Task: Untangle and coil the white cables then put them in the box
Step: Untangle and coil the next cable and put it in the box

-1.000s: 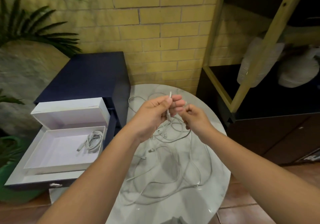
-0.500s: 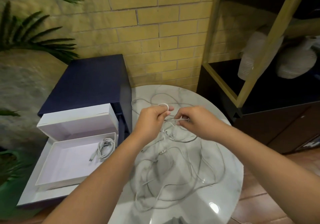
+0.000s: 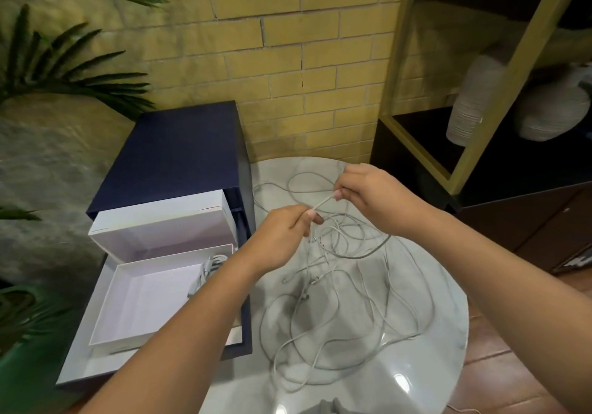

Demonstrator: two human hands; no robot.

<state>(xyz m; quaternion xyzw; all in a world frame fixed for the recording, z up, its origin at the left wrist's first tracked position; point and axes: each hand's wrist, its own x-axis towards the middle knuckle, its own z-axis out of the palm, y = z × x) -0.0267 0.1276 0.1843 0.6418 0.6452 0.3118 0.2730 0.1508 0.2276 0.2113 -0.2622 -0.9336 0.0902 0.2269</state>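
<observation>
- White cable (image 3: 323, 203) runs taut between the two hands: the left fingers (image 3: 309, 216) pinch one spot and the right fingers (image 3: 338, 193) pinch another just up the line, probably to single out one strand and feel where it leads.
- Left hand (image 3: 282, 231) is closed around the strand on the side of the tangle nearest the box; right hand (image 3: 368, 192) is closed on it at the tangle's far edge. Both are lifted off the counter, so the strand pulls free of the loops below.
- Below the hands the tangle (image 3: 336, 288) lies spread loose over the marble counter (image 3: 442, 311), with several plug ends showing among the loops. Spread flat like that, the crossings are easier to read.
- Left of the tangle, the box (image 3: 137, 311) sits open on a pulled-out drawer (image 3: 83, 368) of a dark blue cabinet (image 3: 179, 147), with its lid (image 3: 160, 224) propped just behind it, close enough to drop a coil in.
- One coiled cable (image 3: 208, 269) already lies in the box corner nearest the tangle, partly hidden by the left forearm.
- My judgement: most of the work remains, and hard pulling could tighten the knots.
</observation>
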